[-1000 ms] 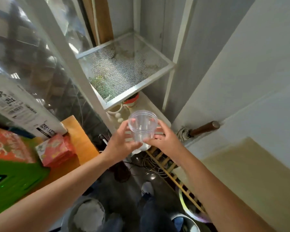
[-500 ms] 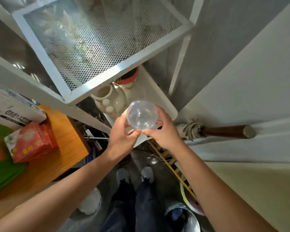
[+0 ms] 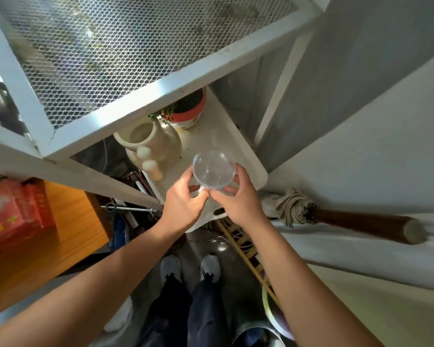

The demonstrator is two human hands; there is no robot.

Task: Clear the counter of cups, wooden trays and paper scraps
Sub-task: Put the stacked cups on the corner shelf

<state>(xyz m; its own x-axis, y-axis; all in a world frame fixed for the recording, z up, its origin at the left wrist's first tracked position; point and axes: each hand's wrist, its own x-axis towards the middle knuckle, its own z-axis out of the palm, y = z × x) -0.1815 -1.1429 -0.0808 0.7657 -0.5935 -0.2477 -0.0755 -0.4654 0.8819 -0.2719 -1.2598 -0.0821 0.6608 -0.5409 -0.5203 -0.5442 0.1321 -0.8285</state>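
A clear plastic cup (image 3: pixel 214 167) is held upright between both hands, seen from straight above over the lower white shelf (image 3: pixel 246 156). My left hand (image 3: pixel 183 206) grips its left side with the fingertips. My right hand (image 3: pixel 241 200) grips its right side. I cannot tell whether the cup's base touches the shelf. The wooden counter (image 3: pixel 60 236) lies at the left, with no cups or trays visible on it.
A white mesh shelf (image 3: pixel 125 53) hangs above. On the lower shelf stand a cream jug (image 3: pixel 150 144) and a red-rimmed plant pot (image 3: pixel 188 111). A red packet (image 3: pixel 13 211) lies on the counter. A folded umbrella (image 3: pixel 346 216) rests at right. A metal bin (image 3: pixel 258 336) stands by my feet.
My view has tilted down and closer to the shelves. Both hands have carried the cup forward and lower, over the lower white shelf. The grip is the same.
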